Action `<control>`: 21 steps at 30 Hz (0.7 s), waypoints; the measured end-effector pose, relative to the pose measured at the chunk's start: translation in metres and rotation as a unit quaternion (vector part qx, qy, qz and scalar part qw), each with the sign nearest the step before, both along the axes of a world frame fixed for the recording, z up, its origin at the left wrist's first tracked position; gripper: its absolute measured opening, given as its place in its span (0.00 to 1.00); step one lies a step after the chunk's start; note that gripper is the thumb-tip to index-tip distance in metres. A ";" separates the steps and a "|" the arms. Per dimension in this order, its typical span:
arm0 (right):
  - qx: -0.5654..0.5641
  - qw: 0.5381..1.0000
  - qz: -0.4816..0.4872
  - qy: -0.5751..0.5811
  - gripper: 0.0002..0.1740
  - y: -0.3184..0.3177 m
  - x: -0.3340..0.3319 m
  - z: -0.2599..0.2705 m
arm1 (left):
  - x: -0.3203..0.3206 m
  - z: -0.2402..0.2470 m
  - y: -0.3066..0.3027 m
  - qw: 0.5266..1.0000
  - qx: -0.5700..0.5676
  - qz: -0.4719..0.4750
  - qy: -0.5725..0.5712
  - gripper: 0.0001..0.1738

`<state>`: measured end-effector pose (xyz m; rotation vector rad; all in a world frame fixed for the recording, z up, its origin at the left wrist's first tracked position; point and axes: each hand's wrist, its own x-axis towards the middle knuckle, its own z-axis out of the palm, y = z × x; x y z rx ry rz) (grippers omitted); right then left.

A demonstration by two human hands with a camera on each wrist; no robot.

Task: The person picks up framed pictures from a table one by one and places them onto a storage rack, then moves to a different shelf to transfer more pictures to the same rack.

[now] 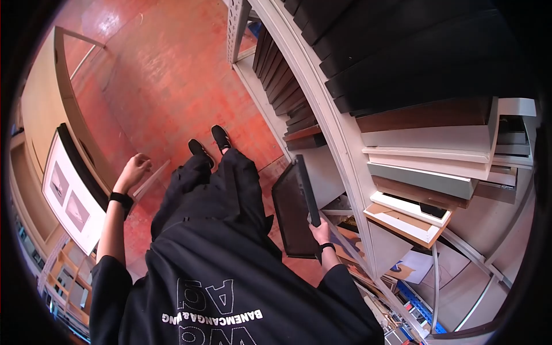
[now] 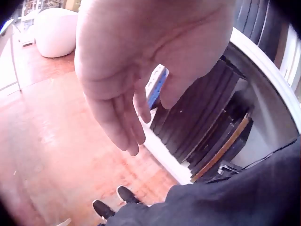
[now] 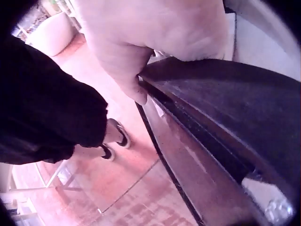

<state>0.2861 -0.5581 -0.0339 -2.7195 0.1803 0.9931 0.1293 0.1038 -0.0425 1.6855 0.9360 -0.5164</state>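
Observation:
My right hand (image 1: 321, 232) grips the rail of a black frame (image 1: 306, 190) at my right side, its thumb over the edge. A see-through dark pane (image 1: 287, 210) shows within that frame, with the floor visible through it. In the right wrist view, the black rail (image 3: 225, 103) runs away from the thumb, and a pale corner piece (image 3: 263, 190) sits at its lower end. My left hand (image 1: 135, 171) hangs in the air with loosely bent fingers and holds nothing; its palm (image 2: 155, 47) fills the top of the left wrist view.
Nearest the left hand, a framed print (image 1: 75, 210) with two pictures leans by a wooden table (image 1: 49, 98). On the right, a white metal rack (image 1: 339, 132) bears stacked black frames (image 1: 414, 52) and several white and brown ones (image 1: 425, 161). Red floor (image 1: 172, 69) lies ahead.

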 end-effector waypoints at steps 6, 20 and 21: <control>0.012 0.986 -0.141 -0.083 0.13 -0.052 0.006 -0.016 | -0.020 0.005 0.004 0.998 -0.016 0.022 0.064 0.15; 0.070 0.932 -0.273 -0.228 0.15 -0.144 0.033 -0.098 | -0.003 0.043 -0.012 0.998 0.006 0.062 0.019 0.16; 0.165 0.906 -0.327 -0.210 0.11 -0.151 0.028 -0.099 | -0.013 0.040 -0.010 0.997 0.004 0.072 0.030 0.15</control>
